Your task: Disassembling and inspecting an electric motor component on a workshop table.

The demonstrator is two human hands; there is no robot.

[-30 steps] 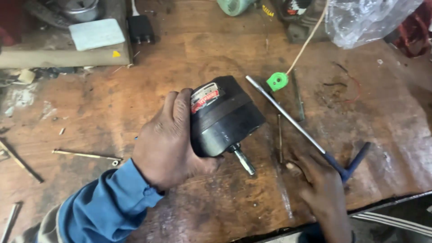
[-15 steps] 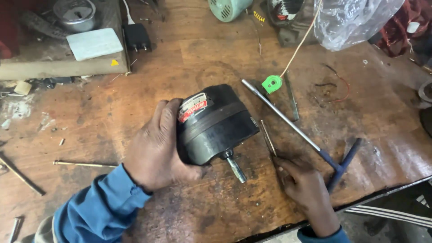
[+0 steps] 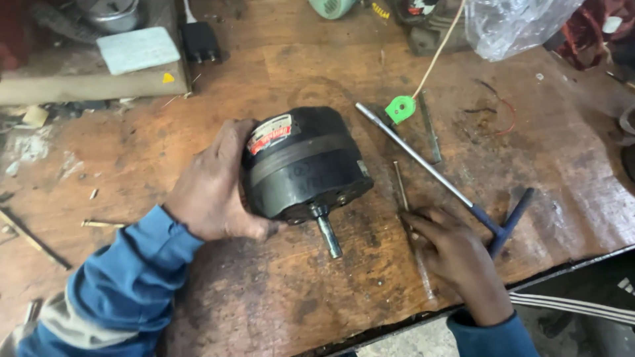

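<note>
— While the black motor (image 3: 304, 165) lies on its side near the middle of the wooden bench (image 3: 198, 119), shaft (image 3: 327, 235) poking toward the near edge, the left hand (image 3: 215, 188) wraps round its back end, fingers curled over the labelled cap, thumb underneath.

— And the right hand (image 3: 456, 254)?

— Flat-ish on the bench to the motor's right, fingertips (image 3: 417, 218) pressing on a thin metal rod (image 3: 401, 188); whether they pinch it, I cannot tell.

— Around them?

— A T-handle wrench (image 3: 450, 185) with a blue grip lies slantwise just beyond that hand. A green tag (image 3: 400, 108) on a cord sits by its tip. Farther back, a black plug (image 3: 200, 39), a white pad (image 3: 137, 49), a clear plastic bag (image 3: 516, 23).
</note>
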